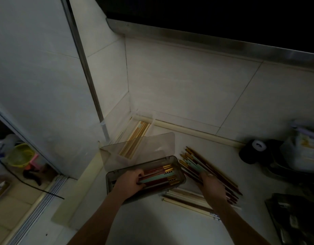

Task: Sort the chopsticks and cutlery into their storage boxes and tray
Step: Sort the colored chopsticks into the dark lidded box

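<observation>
A grey translucent storage box (181, 171) with its lid (152, 147) raised stands on the counter and holds red, mint and gold-tipped chopsticks (163, 175). My left hand (129, 184) reaches into the box and grips those chopsticks at their near ends. My right hand (212, 186) lies on a loose pile of dark red and mint chopsticks (205, 165) to the right of the box, fingers curled round some of them. Pale chopsticks (186, 198) lie under my right wrist. A clear box (149, 117) behind holds light wooden chopsticks (136, 138).
A dark tray (294, 218) sits at the right front edge. A black roll (253, 151) and a bag (304, 149) stand at the right. The tiled wall corner is close behind the boxes. The floor with a yellow basin (20, 154) lies to the left.
</observation>
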The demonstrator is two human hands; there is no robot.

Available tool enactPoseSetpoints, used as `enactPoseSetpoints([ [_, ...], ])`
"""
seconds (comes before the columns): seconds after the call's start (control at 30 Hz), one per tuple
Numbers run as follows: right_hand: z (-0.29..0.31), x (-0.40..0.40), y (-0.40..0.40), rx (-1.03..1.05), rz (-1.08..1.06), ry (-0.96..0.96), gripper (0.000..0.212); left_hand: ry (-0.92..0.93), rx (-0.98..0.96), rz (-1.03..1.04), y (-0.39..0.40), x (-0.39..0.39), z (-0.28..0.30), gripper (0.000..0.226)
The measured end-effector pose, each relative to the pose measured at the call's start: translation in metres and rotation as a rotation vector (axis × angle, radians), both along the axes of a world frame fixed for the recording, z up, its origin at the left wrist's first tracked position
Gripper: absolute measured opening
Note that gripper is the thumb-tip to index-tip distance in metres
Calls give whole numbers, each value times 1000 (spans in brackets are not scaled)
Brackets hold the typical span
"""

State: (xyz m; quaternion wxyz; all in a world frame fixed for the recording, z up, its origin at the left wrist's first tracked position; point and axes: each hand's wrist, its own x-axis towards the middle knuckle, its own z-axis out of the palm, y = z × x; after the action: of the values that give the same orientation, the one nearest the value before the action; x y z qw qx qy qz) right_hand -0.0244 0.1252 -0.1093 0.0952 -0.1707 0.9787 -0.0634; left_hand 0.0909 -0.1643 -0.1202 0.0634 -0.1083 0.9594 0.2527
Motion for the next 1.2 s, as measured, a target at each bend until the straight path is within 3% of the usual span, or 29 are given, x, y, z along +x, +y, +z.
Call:
enactPoseSetpoints([
  [0.2, 1, -2, -5, 132, 46, 47, 28, 0, 1, -14, 0, -2, 1, 32],
  [0.4, 6, -6, 4, 57, -17, 191, 22, -6, 2, -22, 0, -2, 2, 32],
  [0.53, 23, -11, 5, -311, -223, 196, 8, -8, 15, -35, 2, -3, 5, 31],
  [0.67, 49, 4, -19, -853, -358, 95, 29, -10, 30, -33, 3, -4, 7, 31],
  [0.8, 52, 15, -53, -1017, -467, -107, 23, 9, 94, -27, 5, -4, 8, 22],
  [0.9, 44, 28, -77, -955, -425, -157, 16, 62, 237, 65, 9, -4, 11, 10],
  [1.0, 40, 43, -92, -826, -298, -103, 13, 53, 505, 230, 11, -4, 20, 33],
  [1.07, 37, 52, -99, -707, -232, -91, 17, 11, 682, 295, 8, -4, 26, 37],
  [1.13, 34, 59, -106, -581, -186, -110, 21, -52, 786, 282, 4, -3, 30, 34],
  [1.2, 31, 64, -114, -484, -133, -125, 24, -95, 769, 201, 0, -2, 31, 27],
])
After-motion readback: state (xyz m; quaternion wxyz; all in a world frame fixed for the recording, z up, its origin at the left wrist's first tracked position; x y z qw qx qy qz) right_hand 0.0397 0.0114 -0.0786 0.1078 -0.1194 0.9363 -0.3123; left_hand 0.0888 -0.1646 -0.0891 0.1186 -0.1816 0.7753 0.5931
